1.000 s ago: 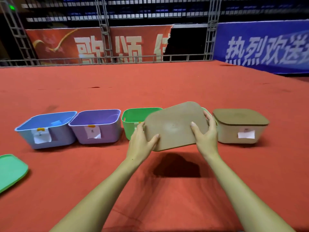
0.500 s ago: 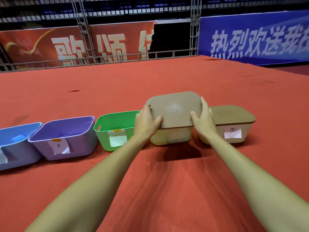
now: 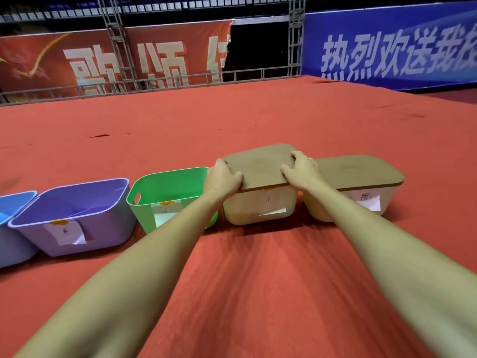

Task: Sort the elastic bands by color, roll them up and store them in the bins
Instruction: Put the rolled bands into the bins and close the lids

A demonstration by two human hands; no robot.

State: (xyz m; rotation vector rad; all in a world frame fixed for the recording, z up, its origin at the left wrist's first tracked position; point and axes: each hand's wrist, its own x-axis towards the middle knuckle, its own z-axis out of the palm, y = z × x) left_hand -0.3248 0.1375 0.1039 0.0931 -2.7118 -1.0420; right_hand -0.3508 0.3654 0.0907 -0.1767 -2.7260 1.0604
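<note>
- Two hands are now pressing the brown lid (image 3: 260,166) down onto the beige bin (image 3: 258,208); a second ago it was tilted in the air in front of the row, so this bin is likely being closed for storage.
- Left hand (image 3: 223,178) is gripping the lid's left edge, fingers curled over it, thumb on top.
- Right hand (image 3: 300,169) is gripping the right edge, fingers bent over the far corner.
- Neighbouring lidded bin (image 3: 361,200) is sitting just beside; the green bin (image 3: 167,197), purple bin (image 3: 74,215) and blue bin (image 3: 13,218) are standing open (no elastic bands are showing, presumably inside).
</note>
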